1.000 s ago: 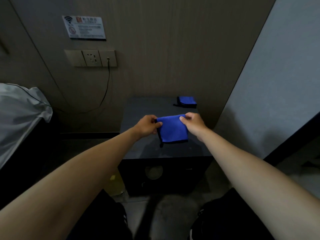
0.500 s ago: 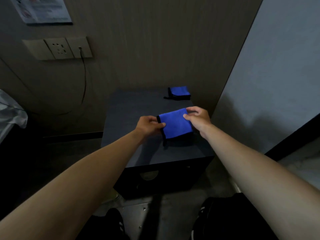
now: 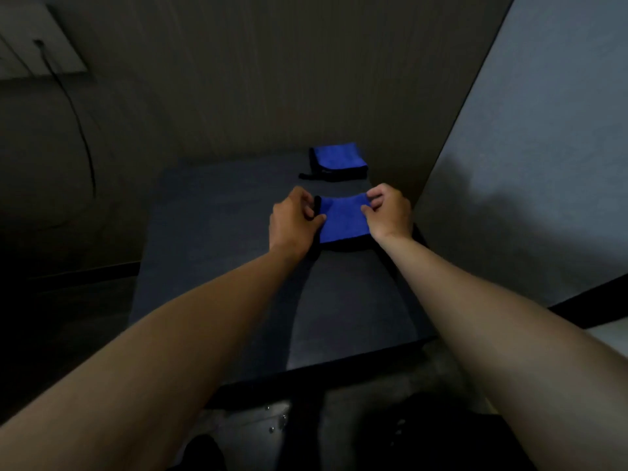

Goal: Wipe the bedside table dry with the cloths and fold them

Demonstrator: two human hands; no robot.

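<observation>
Far to the left, a black cable [image 3: 80, 130] hangs down the wall from a pale socket plate [image 3: 40, 45] in the corner; it has no part in what I am doing. Coming right, the dark top of the bedside table [image 3: 210, 239] spreads out bare in front of me, and I can make out no wet patches on it in this dim light, though I cannot be sure.

My left hand [image 3: 294, 226] sits at the left edge of the near cloth [image 3: 343, 219], fingers curled in narrow and pinching the cloth's black trim against my thumb. I hold it there, I think, so the folded layers stay lined up on that side. The cloth itself is blue, folded small, lying flat on the far right part of the table top.

My right hand [image 3: 387, 214] takes the opposite edge the same way, fingertips close together, nipping the far right corner while the heel of the hand rests low. With a hand on each side I can square the fold and press it flat.

Just beyond, against the far wall, the second cloth [image 3: 338, 161] already lies folded, apart from the one in my hands. I judge the near one is being set down in front of it to finish the job.
</observation>
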